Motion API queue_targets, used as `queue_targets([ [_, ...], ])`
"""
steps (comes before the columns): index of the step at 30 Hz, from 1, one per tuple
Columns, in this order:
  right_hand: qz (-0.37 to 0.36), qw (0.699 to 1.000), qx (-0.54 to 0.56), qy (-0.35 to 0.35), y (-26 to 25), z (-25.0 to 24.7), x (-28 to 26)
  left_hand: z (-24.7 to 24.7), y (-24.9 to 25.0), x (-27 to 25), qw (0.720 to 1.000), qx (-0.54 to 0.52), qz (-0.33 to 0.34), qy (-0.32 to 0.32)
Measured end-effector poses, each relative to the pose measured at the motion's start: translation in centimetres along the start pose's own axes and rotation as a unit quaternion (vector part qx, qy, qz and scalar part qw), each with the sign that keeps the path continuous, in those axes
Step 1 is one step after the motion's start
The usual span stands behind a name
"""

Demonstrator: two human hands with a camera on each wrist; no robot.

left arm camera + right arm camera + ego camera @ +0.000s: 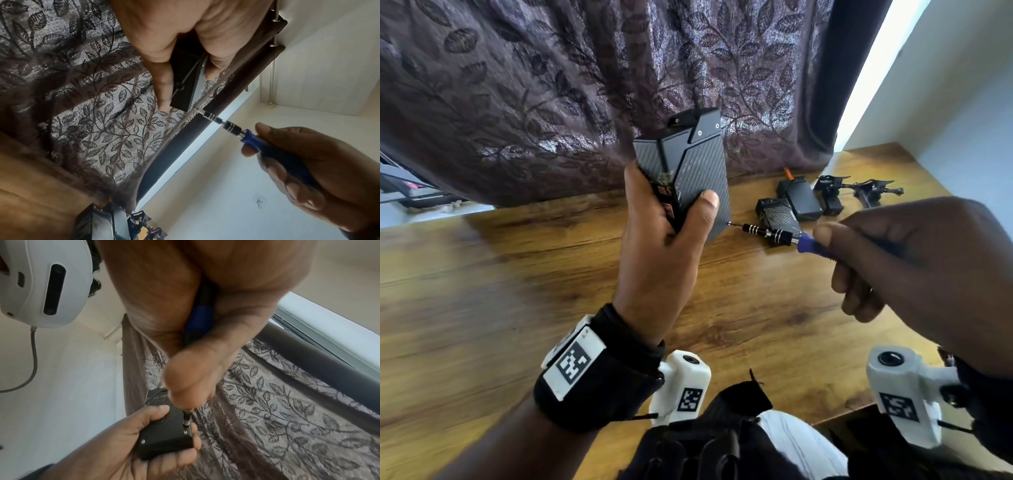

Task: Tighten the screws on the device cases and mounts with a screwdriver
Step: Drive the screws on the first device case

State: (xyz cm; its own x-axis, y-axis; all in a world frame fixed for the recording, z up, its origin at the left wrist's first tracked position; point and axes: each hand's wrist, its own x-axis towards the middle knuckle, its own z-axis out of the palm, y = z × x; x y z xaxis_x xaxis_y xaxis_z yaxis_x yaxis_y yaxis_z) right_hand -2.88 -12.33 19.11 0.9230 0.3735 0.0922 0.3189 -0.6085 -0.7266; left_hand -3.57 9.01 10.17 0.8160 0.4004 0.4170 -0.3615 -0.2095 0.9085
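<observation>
My left hand grips a dark carbon-pattern device case upright above the wooden table, thumb across its front. In the left wrist view the case shows from below between thumb and fingers. My right hand holds a screwdriver with a blue handle and black ringed shaft, lying level. Its tip touches the lower right edge of the case. In the right wrist view the screwdriver meets the case beside a small screw. The blue handle sits inside my curled right fingers.
More dark device cases and black mounts lie at the back right of the wooden table. A leaf-patterned curtain hangs behind. A white wall stands at the right.
</observation>
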Motion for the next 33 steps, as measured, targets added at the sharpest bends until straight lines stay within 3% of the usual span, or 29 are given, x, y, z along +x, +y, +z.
queue_targets([
  [3, 0.006, 0.999, 0.027, -0.019, -0.4, 0.2, 0.0, 0.0, 0.0, 0.2, 1.000, 0.007, -0.002, 0.000],
  [6, -0.004, 0.999, -0.024, -0.045, -0.6, 0.1, 0.0, 0.0, -0.1, 0.1, 1.000, 0.011, -0.004, 0.004],
  [11, 0.003, 1.000, 0.016, 0.001, 0.2, -0.1, 0.4, 0.2, -0.3, -0.5, 1.000, 0.007, -0.009, 0.005],
  [16, 0.007, 0.999, 0.034, -0.015, 0.3, 0.5, 0.3, 0.0, -0.2, -0.1, 1.000, 0.001, -0.003, 0.005],
  [21, -0.033, 0.997, -0.059, -0.026, 0.1, 0.4, -0.1, 0.0, 0.2, 0.4, 1.000, -0.010, -0.006, 0.007],
  [30, -0.046, 0.998, 0.005, 0.031, 0.6, 0.7, -0.1, 0.0, 1.0, 0.7, 1.000, -0.023, 0.001, 0.005],
  [33, -0.053, 0.997, -0.058, 0.018, 0.1, 0.7, -0.2, 0.0, 1.0, 0.9, 1.000, -0.015, 0.004, 0.009],
])
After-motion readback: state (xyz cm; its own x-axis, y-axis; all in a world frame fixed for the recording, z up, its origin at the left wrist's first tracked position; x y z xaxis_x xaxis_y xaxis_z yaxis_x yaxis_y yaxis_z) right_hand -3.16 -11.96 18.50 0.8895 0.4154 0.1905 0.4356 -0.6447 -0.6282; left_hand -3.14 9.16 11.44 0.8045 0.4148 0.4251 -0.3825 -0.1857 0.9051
